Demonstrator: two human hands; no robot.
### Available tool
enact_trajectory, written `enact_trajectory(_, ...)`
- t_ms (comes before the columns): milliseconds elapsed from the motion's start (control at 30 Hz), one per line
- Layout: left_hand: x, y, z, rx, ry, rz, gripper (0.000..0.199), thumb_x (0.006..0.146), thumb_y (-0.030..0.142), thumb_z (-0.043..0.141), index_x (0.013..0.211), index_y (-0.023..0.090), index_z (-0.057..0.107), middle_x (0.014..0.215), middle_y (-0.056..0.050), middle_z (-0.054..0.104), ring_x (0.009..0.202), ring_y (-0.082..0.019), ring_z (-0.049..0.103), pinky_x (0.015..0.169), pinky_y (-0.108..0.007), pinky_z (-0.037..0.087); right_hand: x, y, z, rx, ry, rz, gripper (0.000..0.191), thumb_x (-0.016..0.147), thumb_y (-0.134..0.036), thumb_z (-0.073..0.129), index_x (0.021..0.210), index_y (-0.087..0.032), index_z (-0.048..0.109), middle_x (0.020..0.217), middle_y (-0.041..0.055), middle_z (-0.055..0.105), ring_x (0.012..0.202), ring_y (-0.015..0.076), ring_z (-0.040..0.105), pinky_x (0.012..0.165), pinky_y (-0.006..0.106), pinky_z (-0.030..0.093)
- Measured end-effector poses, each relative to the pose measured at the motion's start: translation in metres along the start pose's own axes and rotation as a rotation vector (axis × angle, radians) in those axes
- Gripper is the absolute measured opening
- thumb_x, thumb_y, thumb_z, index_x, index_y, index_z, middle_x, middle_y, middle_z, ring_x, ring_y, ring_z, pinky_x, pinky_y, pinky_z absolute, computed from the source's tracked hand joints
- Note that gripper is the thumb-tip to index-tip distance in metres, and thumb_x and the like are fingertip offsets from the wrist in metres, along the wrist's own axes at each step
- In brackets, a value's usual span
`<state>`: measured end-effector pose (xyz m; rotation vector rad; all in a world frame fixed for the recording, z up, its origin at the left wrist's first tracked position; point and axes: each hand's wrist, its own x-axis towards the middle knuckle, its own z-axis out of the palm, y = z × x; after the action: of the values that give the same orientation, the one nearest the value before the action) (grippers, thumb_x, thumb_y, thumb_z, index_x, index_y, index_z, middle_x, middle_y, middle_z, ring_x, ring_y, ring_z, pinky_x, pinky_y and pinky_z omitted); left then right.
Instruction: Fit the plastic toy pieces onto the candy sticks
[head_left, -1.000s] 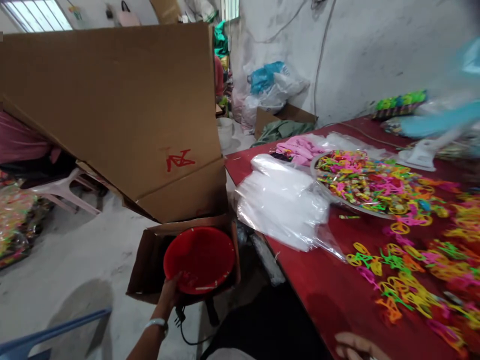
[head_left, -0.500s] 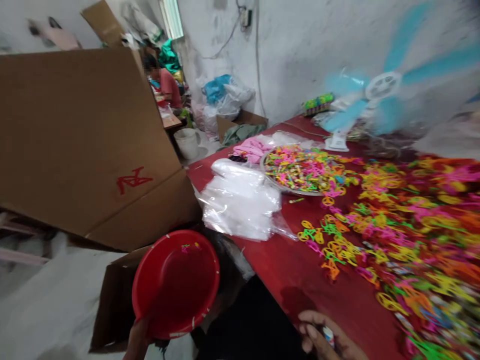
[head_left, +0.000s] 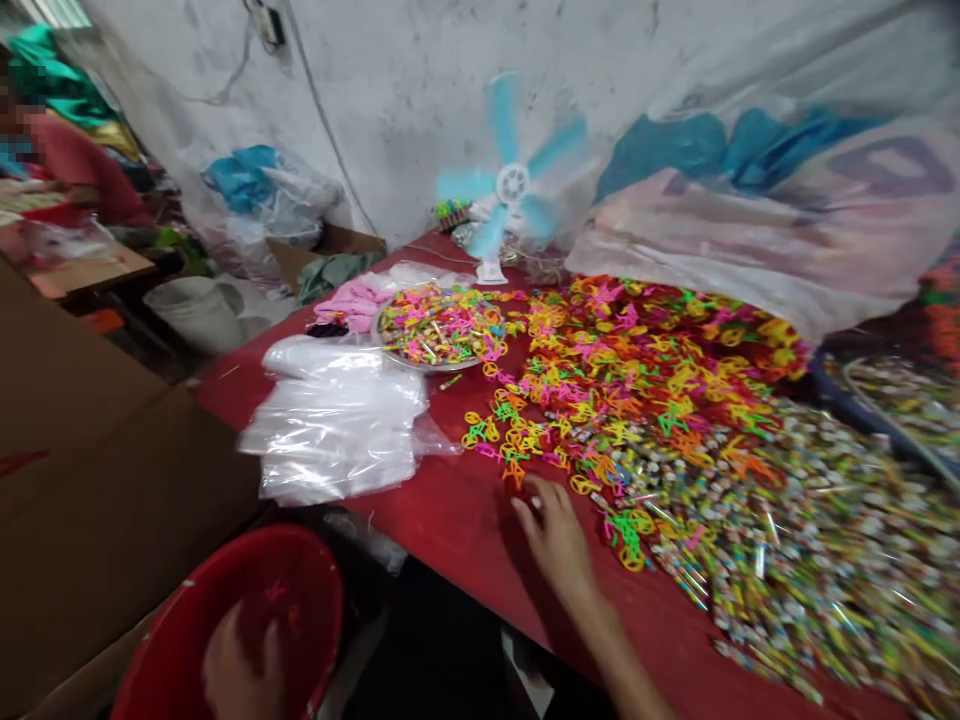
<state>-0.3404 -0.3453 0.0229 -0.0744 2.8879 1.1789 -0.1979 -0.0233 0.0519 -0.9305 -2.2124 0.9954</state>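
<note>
My left hand [head_left: 244,665] is inside the red basin [head_left: 304,560] at the lower left, blurred, its fingers apart and nothing seen in them. A few small pink and orange pieces lie in the basin. Over the red table [head_left: 450,530], my right hand [head_left: 555,535] is curled, with a small whitish bit between thumb and forefinger that I cannot make out. Just beyond its fingertips begins a heap of small plastic toy bicycles [head_left: 600,370] in yellow, pink, green and orange. Right of this hand spreads a large pile of small, colourful filled tubes [head_left: 810,540].
Clear plastic bags [head_left: 337,420] lie stacked at the table's left. Behind them stands a round tray [head_left: 386,350] of mixed pieces. A blue fan [head_left: 512,185] and a large filled sack [head_left: 750,220] are at the back. Cardboard [head_left: 75,490] rises left; a person [head_left: 86,165] sits beyond.
The view has swung right, showing more of the tube pile and the sack. My left hand has gone from the basin's rim to inside it. My right hand has reached forward to the toy bicycles.
</note>
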Motion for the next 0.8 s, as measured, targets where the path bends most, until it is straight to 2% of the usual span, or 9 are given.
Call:
enact_trajectory(67, -0.01, 0.042, 0.022, -0.145, -0.03, 0.228, 0.04, 0.079, 0.05, 0.051, 0.115, 0.031, 0.056, 0.129, -0.001, 0.055, 0.127, -0.033, 0.044, 0.113, -0.048, 0.031, 0.014, 0.005, 0.013, -0.143, 0.072, -0.076, 0.03, 0.087, -0.039, 0.05, 0.107, -0.021, 0.064, 0.1, 0.0125, 0.061, 0.09, 0.0261, 0.057, 0.077, 0.041, 0.051)
enact_trajectory(133, -0.026, 0.094, 0.05, -0.334, -0.205, 0.379, 0.034, 0.075, 0.046, 0.059, 0.105, 0.03, 0.064, 0.115, -0.004, 0.063, 0.116, -0.031, 0.053, 0.107, -0.044, 0.038, 0.014, 0.006, 0.018, -0.19, 0.071, -0.123, 0.024, 0.089, -0.032, 0.048, 0.102, -0.022, 0.065, 0.095, 0.0112, 0.062, 0.089, 0.0253, 0.056, 0.076, 0.039, 0.051)
enact_trajectory(200, -0.047, 0.145, 0.079, -0.449, -0.476, 0.333, 0.032, 0.076, 0.046, 0.06, 0.1, 0.026, 0.068, 0.109, -0.007, 0.066, 0.105, -0.029, 0.06, 0.098, -0.041, 0.045, 0.0, 0.006, 0.012, -0.102, 0.059, -0.096, 0.02, 0.091, -0.028, 0.046, 0.099, -0.021, 0.063, 0.093, 0.0087, 0.063, 0.088, 0.0224, 0.058, 0.077, 0.035, 0.051)
enact_trajectory(300, -0.08, 0.195, 0.113, -0.548, -0.952, 0.047, 0.048, 0.073, 0.058, 0.062, 0.099, 0.018, 0.069, 0.098, -0.012, 0.069, 0.086, -0.027, 0.065, 0.075, -0.036, 0.052, -0.033, 0.004, -0.007, 0.079, 0.076, 0.001, 0.017, 0.092, -0.025, 0.045, 0.101, -0.02, 0.059, 0.093, 0.006, 0.066, 0.084, 0.0182, 0.062, 0.075, 0.029, 0.052)
enact_trajectory(367, -0.097, 0.209, 0.127, -0.599, -1.082, -0.06, 0.05, 0.072, 0.06, 0.063, 0.096, 0.016, 0.069, 0.095, -0.011, 0.071, 0.088, -0.025, 0.065, 0.077, -0.033, 0.051, -0.051, 0.004, -0.02, 0.104, 0.059, -0.022, 0.021, 0.091, -0.021, 0.046, 0.106, -0.022, 0.06, 0.098, 0.0063, 0.066, 0.09, 0.0189, 0.062, 0.079, 0.03, 0.052)
enact_trajectory(467, -0.108, 0.214, 0.139, -0.659, -1.054, -0.112, 0.047, 0.066, 0.056, 0.072, 0.088, 0.015, 0.069, 0.091, -0.008, 0.072, 0.089, -0.021, 0.064, 0.085, -0.031, 0.047, -0.064, 0.009, -0.036, 0.159, -0.011, -0.067, 0.029, 0.088, -0.018, 0.05, 0.114, -0.026, 0.059, 0.108, 0.0069, 0.064, 0.102, 0.0205, 0.059, 0.089, 0.034, 0.05)
enact_trajectory(567, -0.104, 0.214, 0.141, -0.742, -1.092, -0.263, 0.049, 0.057, 0.05, 0.081, 0.087, 0.015, 0.066, 0.08, -0.006, 0.072, 0.079, -0.021, 0.066, 0.079, -0.033, 0.049, -0.065, 0.019, -0.053, 0.34, 0.026, 0.075, 0.028, 0.089, -0.027, 0.05, 0.117, -0.025, 0.053, 0.114, 0.008, 0.061, 0.107, 0.0198, 0.059, 0.091, 0.034, 0.05)
enact_trajectory(667, -0.1, 0.216, 0.138, -0.816, -1.133, -0.375, 0.047, 0.053, 0.044, 0.086, 0.081, 0.015, 0.06, 0.077, -0.005, 0.071, 0.074, -0.02, 0.067, 0.076, -0.035, 0.051, -0.066, 0.025, -0.068, 0.415, 0.063, 0.188, 0.026, 0.092, -0.036, 0.047, 0.112, -0.025, 0.058, 0.121, 0.0089, 0.059, 0.117, 0.0214, 0.055, 0.095, 0.035, 0.049)
enact_trajectory(800, -0.104, 0.219, 0.133, -0.809, -1.154, -0.371, 0.044, 0.049, 0.038, 0.089, 0.075, 0.014, 0.063, 0.077, -0.002, 0.068, 0.075, -0.015, 0.064, 0.077, -0.029, 0.05, -0.068, 0.022, -0.076, 0.44, -0.03, 0.235, 0.028, 0.089, -0.04, 0.054, 0.111, -0.027, 0.065, 0.109, 0.0064, 0.067, 0.102, 0.0208, 0.063, 0.087, 0.032, 0.052)
